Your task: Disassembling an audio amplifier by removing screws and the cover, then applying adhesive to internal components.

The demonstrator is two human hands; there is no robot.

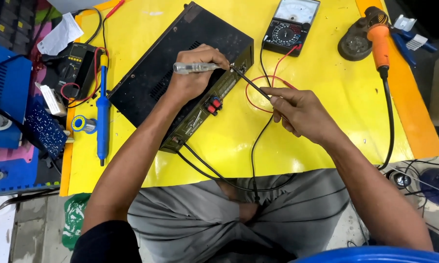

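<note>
A black amplifier box [166, 73] lies slanted on the yellow table top [307, 126], its rear panel with red terminals [213, 105] facing me. My left hand [196, 73] grips a clear-handled screwdriver [195, 67] with its tip at the rear panel's upper end. My right hand [300, 112] pinches a thin black test probe [251, 83] whose tip touches the same spot. Red and black leads run from the probe area toward an analog multimeter [290, 27] at the back.
A blue soldering iron [102, 107], a solder spool [82, 124] and a black digital multimeter [73, 68] lie at the left. An orange hot-air tool [377, 34] rests at the right back. Blue equipment [5, 83] crowds the left edge. Black cables trail over my lap.
</note>
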